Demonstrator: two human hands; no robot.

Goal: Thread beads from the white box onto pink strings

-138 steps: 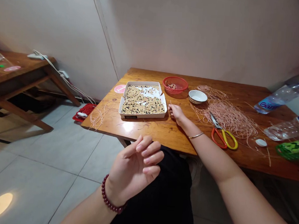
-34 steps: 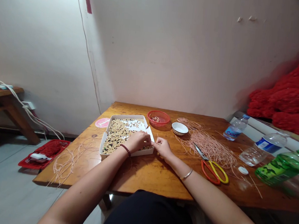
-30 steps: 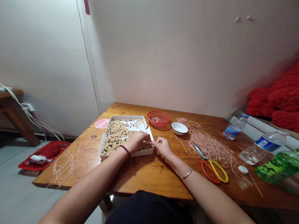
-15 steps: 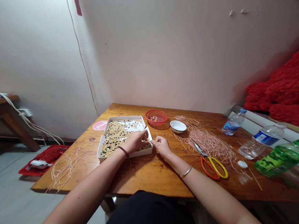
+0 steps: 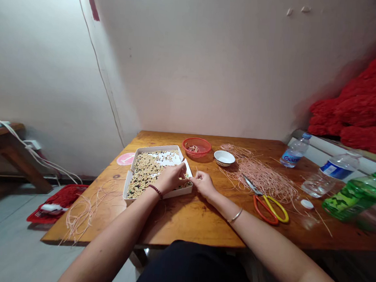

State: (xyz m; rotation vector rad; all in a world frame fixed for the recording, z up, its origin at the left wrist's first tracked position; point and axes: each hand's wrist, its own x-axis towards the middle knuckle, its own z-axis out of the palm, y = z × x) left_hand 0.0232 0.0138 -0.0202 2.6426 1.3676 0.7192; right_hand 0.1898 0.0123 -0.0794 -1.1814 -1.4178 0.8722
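A shallow white box (image 5: 125, 188) holds a spread of small tan and dark beads (image 5: 145, 171). Over its right side is my left hand (image 5: 171, 179), fingers bent and drawn together toward the thumb; what they pinch is too small to make out. Just outside the box's right edge my right hand (image 5: 203, 185) is closed, thumb against the fingers, with a thin length of pink cord showing at the fingertips. The fingertips of both hands nearly meet at the box's corner.
Behind the box stand a red plastic basket (image 5: 182, 147) and a white bowl (image 5: 224, 161). To the right lie a heap of pink cords (image 5: 266, 177), open scissors (image 5: 269, 208), a white cap (image 5: 306, 204) and several bottles. Loose cords (image 5: 82, 215) hang over the table's left front edge.
The camera view has shifted slightly. My left fingers have moved a little closer together at the box's right side; my right hand stays almost in place.
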